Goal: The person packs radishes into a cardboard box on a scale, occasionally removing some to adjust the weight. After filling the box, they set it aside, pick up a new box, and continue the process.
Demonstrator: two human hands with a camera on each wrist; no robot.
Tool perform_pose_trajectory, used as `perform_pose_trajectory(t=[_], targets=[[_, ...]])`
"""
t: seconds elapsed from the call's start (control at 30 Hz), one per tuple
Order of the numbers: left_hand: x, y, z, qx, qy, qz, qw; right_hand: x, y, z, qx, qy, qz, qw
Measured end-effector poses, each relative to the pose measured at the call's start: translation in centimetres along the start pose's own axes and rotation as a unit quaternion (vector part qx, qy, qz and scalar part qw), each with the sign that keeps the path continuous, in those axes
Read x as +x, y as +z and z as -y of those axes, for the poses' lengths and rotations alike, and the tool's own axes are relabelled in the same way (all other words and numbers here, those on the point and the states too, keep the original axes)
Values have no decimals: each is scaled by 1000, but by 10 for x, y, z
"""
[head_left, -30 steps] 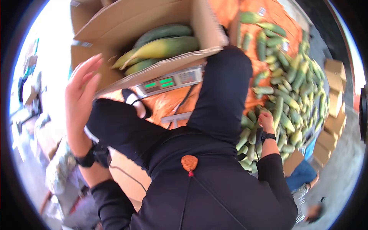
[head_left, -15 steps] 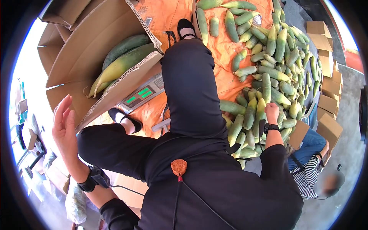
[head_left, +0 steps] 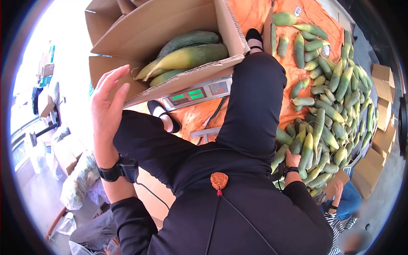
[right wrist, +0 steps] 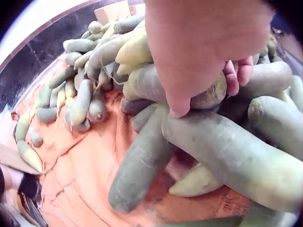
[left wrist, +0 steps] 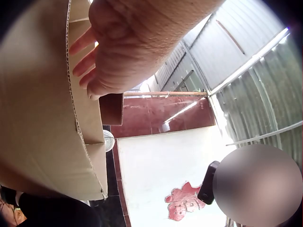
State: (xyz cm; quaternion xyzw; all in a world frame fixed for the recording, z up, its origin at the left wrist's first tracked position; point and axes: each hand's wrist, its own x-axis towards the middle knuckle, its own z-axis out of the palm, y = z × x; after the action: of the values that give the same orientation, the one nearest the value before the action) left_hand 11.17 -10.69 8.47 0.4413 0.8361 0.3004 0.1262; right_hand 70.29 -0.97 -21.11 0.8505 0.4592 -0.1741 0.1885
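Note:
My left hand (head_left: 108, 106) is raised with straight, spread fingers beside a cardboard box (head_left: 148, 29), near its left corner. Large green radishes (head_left: 193, 56) lie inside that box, which stands over a digital scale (head_left: 195, 94) with a lit green display. At the near side of a big heap of green radishes (head_left: 327, 106) is my right hand (head_left: 292, 160). In the right wrist view its thumb and curled fingers grip the blunt end of a radish (right wrist: 211, 97); most of that radish is hidden by the hand. Another long radish (right wrist: 227, 146) lies just under the thumb.
An orange tarp (head_left: 250, 17) lies under the heap. My bent knee (head_left: 259, 80) comes between box and heap. Cardboard boxes (head_left: 384, 127) line the far right, and another person's arm (head_left: 338, 191) shows near the lower right. Filled plastic bags (head_left: 80, 178) sit at the left.
The head view swung right and then back. My right hand has moved along the heap toward my body and taken hold of a radish. My left hand stays raised by the box.

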Motion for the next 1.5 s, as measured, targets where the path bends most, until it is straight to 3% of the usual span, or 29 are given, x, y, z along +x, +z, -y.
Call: perform_pose_trajectory(t=[0.03, 0.1, 0.13, 0.17, 0.23, 0.3, 0.37, 0.57, 0.63, 0.67, 0.73, 0.77, 0.83, 0.9, 0.93, 0.97, 1.03, 1.17, 1.23, 1.27, 1.33, 1.37, 1.43, 1.5], targets=[[-1, 0, 0, -4, 9, 5, 1000, 1, -7, 3, -1, -7, 0, 1000], [-3, -2, 1, 4, 10, -1, 1000, -2, -29, 10, 137, 19, 162, 977], [-3, -3, 4, 2, 11, 3, 1000, 3, -16, 5, 207, 25, 93, 974], [-3, -3, 5, -1, 14, 7, 1000, 17, -18, 0, 207, 22, 92, 974], [-2, -4, 6, -1, 17, 2, 1000, 21, -37, 6, 417, 111, 281, 857], [0, -8, 6, -3, 42, 2, 999, 13, -62, 20, 413, 101, 290, 857], [3, -12, 4, -8, 39, 16, 999, 10, -82, 32, 465, 39, 342, 816], [27, -23, -14, 4, 92, 44, 995, -58, -205, 144, 476, -234, 99, 842], [38, -26, -25, 14, 161, 47, 986, -111, -264, 193, 433, -380, 137, 806], [45, -25, -28, 14, 161, 45, 986, -126, -282, 214, 414, -432, 137, 790], [59, -23, -34, 62, 281, 13, 958, -157, -312, 254, 367, -523, 148, 755], [64, -22, -43, 64, 280, 11, 958, -176, -322, 274, 341, -562, 160, 736], [72, -19, -58, 135, 349, -10, 927, -222, -327, 316, 317, -620, 200, 689], [84, -11, -46, 127, 365, 9, 922, -245, -330, 351, 182, -657, 262, 684], [91, -7, -39, 118, 381, 29, 917, -258, -324, 366, 181, -658, 264, 682], [96, -7, -31, 120, 377, 30, 918, -271, -315, 379, 156, -673, 282, 666], [102, -11, -11, 58, 234, 219, 945, -282, -302, 393, 129, -689, 305, 644], [106, -13, 37, 44, 170, 220, 959, -263, -279, 408, 269, -721, 178, 614], [112, -10, 63, 101, 100, 250, 958, -232, -285, 400, 339, -682, 195, 618], [114, -7, 73, 100, 96, 249, 959, -218, -286, 393, 350, -666, 182, 633], [120, -4, 86, 158, -44, 300, 940, -185, -282, 378, 363, -630, 164, 666], [120, -2, 87, 155, -46, 298, 941, -167, -277, 370, 365, -610, 159, 685], [118, 2, 91, 111, -197, 312, 923, -140, -269, 352, 353, -588, 146, 712], [119, 10, 114, 135, -158, 318, 925, -120, -260, 338, 342, -568, 136, 736]])
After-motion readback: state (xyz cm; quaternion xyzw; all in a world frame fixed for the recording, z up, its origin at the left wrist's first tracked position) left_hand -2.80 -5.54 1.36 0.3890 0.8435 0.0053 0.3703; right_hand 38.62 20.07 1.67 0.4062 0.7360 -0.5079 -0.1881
